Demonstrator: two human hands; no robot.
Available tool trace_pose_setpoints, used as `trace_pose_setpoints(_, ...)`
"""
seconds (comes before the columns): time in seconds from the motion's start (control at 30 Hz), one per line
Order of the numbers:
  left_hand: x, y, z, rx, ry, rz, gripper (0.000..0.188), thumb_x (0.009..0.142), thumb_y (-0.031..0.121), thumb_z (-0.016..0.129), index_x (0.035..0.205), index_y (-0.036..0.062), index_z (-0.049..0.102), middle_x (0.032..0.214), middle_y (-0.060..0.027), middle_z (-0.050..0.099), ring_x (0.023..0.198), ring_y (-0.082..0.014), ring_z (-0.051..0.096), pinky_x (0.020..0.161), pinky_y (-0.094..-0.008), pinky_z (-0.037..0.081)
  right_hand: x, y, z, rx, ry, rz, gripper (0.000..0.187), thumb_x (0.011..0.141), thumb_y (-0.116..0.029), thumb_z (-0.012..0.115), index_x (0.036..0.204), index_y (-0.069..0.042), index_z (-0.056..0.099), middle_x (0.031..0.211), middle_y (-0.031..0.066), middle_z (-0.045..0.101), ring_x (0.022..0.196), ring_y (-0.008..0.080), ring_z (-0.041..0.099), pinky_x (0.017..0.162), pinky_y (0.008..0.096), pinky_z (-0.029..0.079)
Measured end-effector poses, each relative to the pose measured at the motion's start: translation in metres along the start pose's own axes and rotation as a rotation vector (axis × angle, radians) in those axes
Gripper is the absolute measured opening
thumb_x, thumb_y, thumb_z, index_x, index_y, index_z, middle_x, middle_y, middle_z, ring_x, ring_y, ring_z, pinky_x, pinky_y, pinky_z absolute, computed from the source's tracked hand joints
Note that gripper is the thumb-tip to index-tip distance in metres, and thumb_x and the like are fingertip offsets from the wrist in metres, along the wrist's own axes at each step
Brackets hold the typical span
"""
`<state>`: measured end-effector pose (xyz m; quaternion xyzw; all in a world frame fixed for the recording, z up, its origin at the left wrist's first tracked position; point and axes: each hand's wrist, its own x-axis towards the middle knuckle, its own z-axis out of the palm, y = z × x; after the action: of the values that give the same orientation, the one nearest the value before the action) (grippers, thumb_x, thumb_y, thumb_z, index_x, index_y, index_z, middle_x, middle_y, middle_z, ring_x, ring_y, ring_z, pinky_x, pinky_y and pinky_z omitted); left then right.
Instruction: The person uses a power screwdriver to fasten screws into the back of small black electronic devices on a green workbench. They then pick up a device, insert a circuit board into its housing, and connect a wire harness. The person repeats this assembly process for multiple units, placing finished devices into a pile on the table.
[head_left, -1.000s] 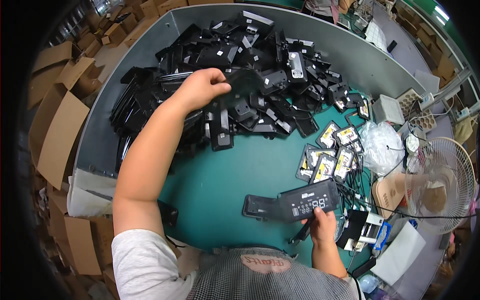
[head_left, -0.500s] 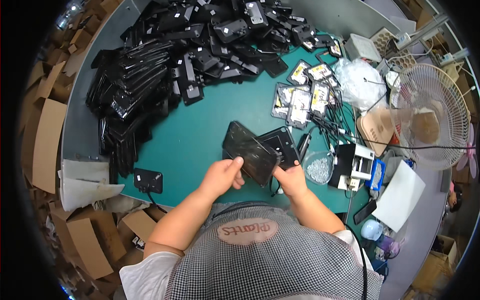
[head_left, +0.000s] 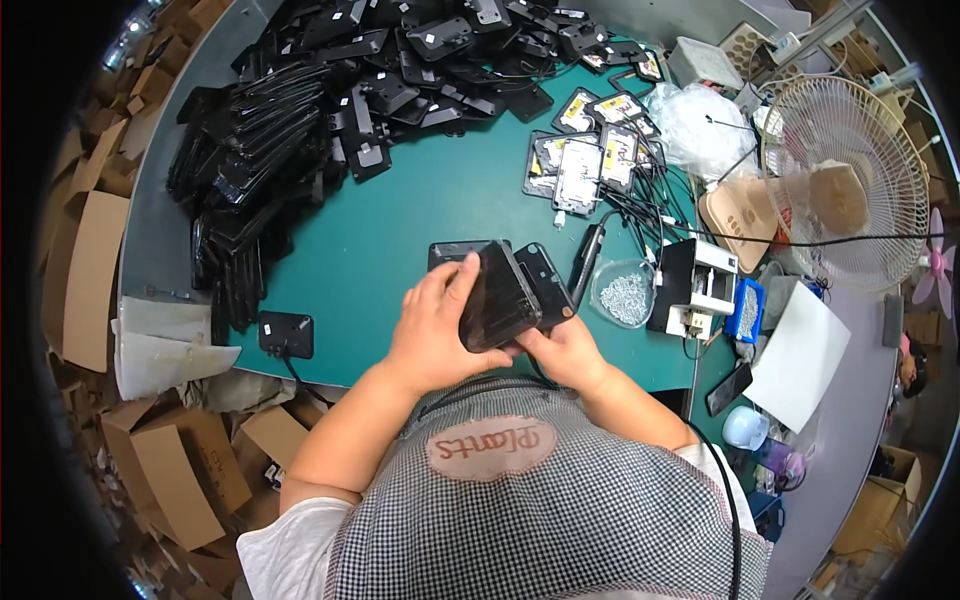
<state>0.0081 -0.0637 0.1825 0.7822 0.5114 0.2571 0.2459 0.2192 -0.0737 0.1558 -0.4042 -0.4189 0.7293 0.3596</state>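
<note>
Before my checked apron (head_left: 570,490), glossy black panel (head_left: 497,300), held at its edges by left hand (head_left: 432,325), back from over black heap (head_left: 385,95). Right hand (head_left: 568,350) gripped black housing (head_left: 546,280) behind panel; whether pieces touched, couldn't tell. Meaning: both pieces together, both hands engaged. Beyond: silvery screws (head_left: 625,298), cabled modules (head_left: 578,178), wire fan (head_left: 850,180).

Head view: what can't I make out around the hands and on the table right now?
All in the head view:
- Right hand: some fingers hidden behind the held black parts.
- Black housing: partly covered by the glossy black panel.
- Pile of black parts: cut off by the upper edge.
- Small metal pieces in the clear bowl: too small to count.
</note>
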Motion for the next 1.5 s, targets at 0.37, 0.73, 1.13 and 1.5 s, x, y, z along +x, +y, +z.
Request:
trace_pose_setpoints(0.37, -0.008, 0.030, 0.011, 0.004, 0.041, 0.073, 0.124, 0.049, 0.045, 0.090, 0.152, 0.0177, 0.025, 0.131, -0.0193, 0.046, 0.116, -0.0379, 0.051, 0.098, -0.0500, 0.041, -0.019, -0.020, 0.005, -0.487, -0.124, -0.271, 0.030, 0.086, -0.009, 0.061, 0.116, -0.003, 0.062, 0.110, 0.0140, 0.066, 0.100, 0.0269, 0.064, 0.089, 0.0362, 0.050)
trace_pose_setpoints(0.73, -0.006, 0.040, 0.011, -0.077, -0.096, -0.083, 0.125, 0.052, 0.040, 0.090, 0.153, 0.0164, 0.020, 0.129, -0.0202, 0.047, 0.116, -0.0379, 0.050, 0.100, -0.0478, 0.042, -0.017, -0.021, -0.013, -0.334, -0.269, -0.224, 0.036, 0.088, -0.021, 0.061, 0.117, 0.001, 0.059, 0.110, 0.0163, 0.064, 0.102, 0.0276, 0.062, 0.092, 0.0382, 0.047)
trace_pose_setpoints(1.13, -0.015, 0.033, -0.005, 0.203, -0.102, 0.127, 0.092, 0.060, 0.032, 0.086, 0.141, 0.0147, 0.046, 0.145, -0.0183, 0.038, 0.133, -0.0391, 0.039, 0.107, -0.0529, 0.034, -0.006, -0.012, 0.001, 0.525, 0.283, -0.011, 0.032, 0.099, -0.023, 0.047, 0.113, 0.002, 0.060, 0.102, 0.0124, 0.068, 0.089, 0.0201, 0.067, 0.073, 0.0311, 0.055)
trace_pose_setpoints(1.5, -0.038, -0.027, -0.014, -0.928, -0.107, -0.348, 0.029, 0.094, 0.008, 0.055, 0.120, -0.0047, 0.054, 0.108, -0.0082, 0.066, 0.099, -0.0144, 0.060, 0.090, -0.0290, 0.047, 0.003, -0.008, -0.027, 0.082, 0.162, -0.140, 0.028, 0.097, -0.009, 0.055, 0.122, 0.005, 0.057, 0.107, 0.0086, 0.063, 0.094, 0.0131, 0.062, 0.075, 0.0260, 0.053)
